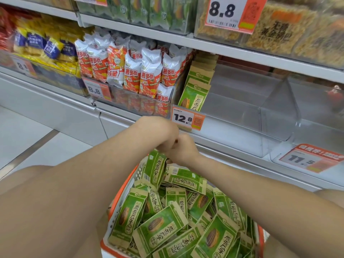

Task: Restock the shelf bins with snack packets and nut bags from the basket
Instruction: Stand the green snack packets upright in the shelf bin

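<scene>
1. Left forearm (78,192) enters from lower left, nearest the lens; right forearm (260,190) enters from lower right; both converge above the basket (121,190).
2. Left hand (160,135) and right hand (183,150) touch knuckle to knuckle; the fingers of both are curled downward, narrow, onto the top edge of one green nut bag (155,170).
3. That nut bag hangs upright, just above the basket's far left corner; its lower end touches the pile.
4. The basket, orange-rimmed with white mesh walls, holds loose bags (162,231) of the same kind, lying flat and overlapping.
5. Beyond the hands, a clear shelf bin (232,116) holds a single row of matching bags (193,95) against its left wall; price tag "12.8" (187,119) is fixed to its front.
6. Left of that bin: red-and-white snack packets (134,71); further left, yellow packets (46,45).
</scene>
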`<state>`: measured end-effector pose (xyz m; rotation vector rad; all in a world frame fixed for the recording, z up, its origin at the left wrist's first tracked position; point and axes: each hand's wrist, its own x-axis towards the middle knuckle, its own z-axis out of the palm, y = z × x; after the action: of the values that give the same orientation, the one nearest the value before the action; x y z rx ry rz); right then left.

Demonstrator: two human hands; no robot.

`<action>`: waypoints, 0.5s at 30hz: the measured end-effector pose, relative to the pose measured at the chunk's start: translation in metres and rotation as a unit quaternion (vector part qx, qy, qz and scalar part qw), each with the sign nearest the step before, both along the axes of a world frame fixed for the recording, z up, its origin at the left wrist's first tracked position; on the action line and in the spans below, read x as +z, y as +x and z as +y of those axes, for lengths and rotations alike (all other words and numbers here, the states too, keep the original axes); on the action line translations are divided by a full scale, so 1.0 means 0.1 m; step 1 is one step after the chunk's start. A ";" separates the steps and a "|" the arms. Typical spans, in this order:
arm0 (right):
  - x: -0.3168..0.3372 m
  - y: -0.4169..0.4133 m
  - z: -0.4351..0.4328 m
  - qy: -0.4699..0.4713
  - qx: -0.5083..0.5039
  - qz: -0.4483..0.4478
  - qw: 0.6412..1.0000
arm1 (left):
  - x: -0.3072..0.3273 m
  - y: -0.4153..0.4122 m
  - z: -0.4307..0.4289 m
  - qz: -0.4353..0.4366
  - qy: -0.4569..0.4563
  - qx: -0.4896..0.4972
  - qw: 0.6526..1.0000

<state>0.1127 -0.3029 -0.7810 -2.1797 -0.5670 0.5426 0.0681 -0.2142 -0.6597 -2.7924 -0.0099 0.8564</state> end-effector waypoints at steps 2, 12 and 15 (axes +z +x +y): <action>0.19 0.04 -0.06 0.035 -0.037 -0.003 0.999 | 0.08 -0.07 -0.02 0.021 0.003 0.009 1.000; 0.90 -0.14 -0.38 0.239 -0.179 -0.008 0.954 | 0.03 -0.15 0.01 -0.082 -0.138 0.151 0.975; 1.07 -0.10 -0.46 0.309 -0.189 0.026 0.932 | 0.06 -0.11 0.02 -0.167 -0.260 0.185 0.933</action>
<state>0.1028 -0.3485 -0.6742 -1.6046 -0.2295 0.1730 0.0572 -0.2124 -0.6535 -3.4796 -0.4378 0.4873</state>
